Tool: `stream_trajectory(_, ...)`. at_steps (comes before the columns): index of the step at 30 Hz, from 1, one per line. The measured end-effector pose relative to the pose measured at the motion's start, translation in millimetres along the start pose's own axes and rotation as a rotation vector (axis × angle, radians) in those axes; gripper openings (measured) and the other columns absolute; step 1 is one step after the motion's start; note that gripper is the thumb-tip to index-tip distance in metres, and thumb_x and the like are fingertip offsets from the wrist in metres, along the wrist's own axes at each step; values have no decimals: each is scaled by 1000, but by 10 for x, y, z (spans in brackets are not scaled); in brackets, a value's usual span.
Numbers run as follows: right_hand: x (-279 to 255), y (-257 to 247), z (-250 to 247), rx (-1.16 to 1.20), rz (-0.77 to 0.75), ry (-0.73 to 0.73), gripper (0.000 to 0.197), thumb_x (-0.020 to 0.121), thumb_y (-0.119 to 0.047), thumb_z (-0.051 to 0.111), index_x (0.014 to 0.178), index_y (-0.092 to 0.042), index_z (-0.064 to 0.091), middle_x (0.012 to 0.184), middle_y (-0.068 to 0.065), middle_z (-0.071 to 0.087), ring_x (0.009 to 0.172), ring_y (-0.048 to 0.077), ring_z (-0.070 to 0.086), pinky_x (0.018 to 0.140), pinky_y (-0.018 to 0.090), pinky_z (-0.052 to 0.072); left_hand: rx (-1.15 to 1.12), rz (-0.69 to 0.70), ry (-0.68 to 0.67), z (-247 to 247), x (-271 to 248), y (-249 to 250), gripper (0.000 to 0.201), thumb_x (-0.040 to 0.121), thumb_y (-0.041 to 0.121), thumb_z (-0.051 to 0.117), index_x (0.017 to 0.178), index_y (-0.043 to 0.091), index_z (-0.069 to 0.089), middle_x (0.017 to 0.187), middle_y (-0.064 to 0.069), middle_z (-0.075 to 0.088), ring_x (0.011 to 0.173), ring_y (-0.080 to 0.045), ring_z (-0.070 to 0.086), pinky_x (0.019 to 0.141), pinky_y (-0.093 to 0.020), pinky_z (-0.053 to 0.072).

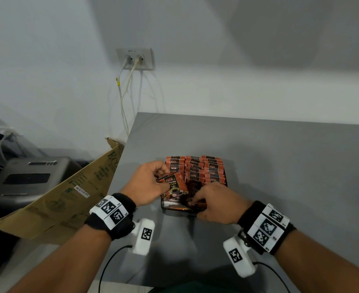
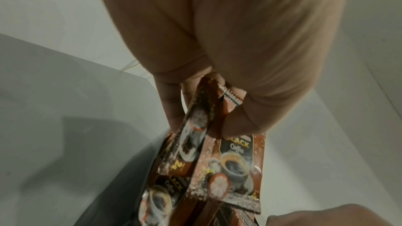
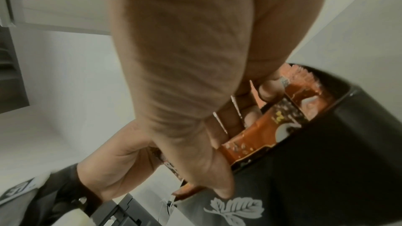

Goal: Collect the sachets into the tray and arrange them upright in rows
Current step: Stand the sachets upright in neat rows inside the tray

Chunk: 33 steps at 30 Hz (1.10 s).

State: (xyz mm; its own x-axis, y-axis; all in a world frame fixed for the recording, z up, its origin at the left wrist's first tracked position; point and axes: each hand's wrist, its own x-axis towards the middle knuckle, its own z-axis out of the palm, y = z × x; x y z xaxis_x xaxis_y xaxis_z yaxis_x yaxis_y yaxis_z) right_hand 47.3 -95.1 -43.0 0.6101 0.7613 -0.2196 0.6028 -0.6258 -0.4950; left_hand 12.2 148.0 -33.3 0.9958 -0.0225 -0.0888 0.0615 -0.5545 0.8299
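At frame centre, over the black tray, we see the left hand pinching sachets; the right hand fingers grip loose sachets below.

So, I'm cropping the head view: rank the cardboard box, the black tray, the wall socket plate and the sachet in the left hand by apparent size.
1. cardboard box
2. black tray
3 and 4. wall socket plate and sachet: look alike; the plate is farther away.

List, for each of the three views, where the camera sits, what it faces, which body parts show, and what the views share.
Head: looks down at table, tray, both forearms.
Left wrist: along left hand pinching sachets.
Right wrist: along right hand reaching among the tray's sachets; left hand too.
Shared: sachets, hands.
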Motion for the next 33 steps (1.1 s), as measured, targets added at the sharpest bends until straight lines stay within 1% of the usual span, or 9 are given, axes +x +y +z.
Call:
stream_trajectory(3,-47,36,-37,28,19,-5,25,84,-21,69,108,-20,77,96,-11,70,79,0,56,70,13,43,-9,-1,9,9,19,10,24,72,6,74,87,23,65,92,-4,70,85,-22,67,82,-44,58)
stream_trajectory(7,-99,53,-58,-6,10,29,22,89,-15,63,104,-19,79,97,-6,73,83,3,61,81,20,52,10,20,15,29,36,28,25,73,4,74,86,23,64,91,-3,68,84,-18,63,83,-38,56)
stream_trajectory(12,-127,11,-17,-71,-19,36,18,88,-14,62,96,-17,77,88,-2,69,80,10,60,75,22,49,10,30,12,47,46,38,26,74,2,74,86,23,64,90,-2,66,84,-16,61,83,-32,53)
stream_trajectory(14,-133,17,15,-73,-20,30,15,87,-13,62,92,-17,76,86,-3,68,77,7,57,75,23,48,13,32,17,55,47,47,27,74,1,74,86,22,64,89,0,65,83,-14,60,83,-30,52)
stream_trajectory(18,-128,53,15,-17,-18,19,16,85,-18,69,98,-19,78,86,-10,64,76,2,51,73,16,40,-10,29,8,57,28,35,25,74,1,73,87,20,65,91,-3,68,84,-17,64,84,-36,56)
stream_trajectory(24,-147,110,-43,31,46,33,31,80,-24,77,112,-24,76,106,-10,69,88,0,57,79,13,45,-33,29,14,79,20,35,25,75,1,73,89,20,66,93,-4,68,87,-18,65,87,-41,56)
stream_trajectory(28,-178,86,-134,37,85,68,35,78,-36,78,111,-22,74,100,-11,65,84,0,54,73,14,43,-97,50,37,89,35,89,22,76,1,71,89,18,67,92,-6,70,87,-23,67,89,-45,56)
stream_trajectory(31,-210,15,-336,214,131,218,49,80,-46,79,122,-28,62,103,-17,59,85,-3,56,72,13,42,-215,57,28,67,46,231,21,79,-6,69,91,11,67,88,-8,74,75,-27,70,79,-49,60)
stream_trajectory(33,-204,-75,-487,422,145,278,63,79,-53,76,134,-33,52,121,-17,61,100,-3,60,85,20,49,-314,57,0,80,69,365,24,82,-10,68,96,9,66,88,-8,75,68,-23,69,71,-46,59)
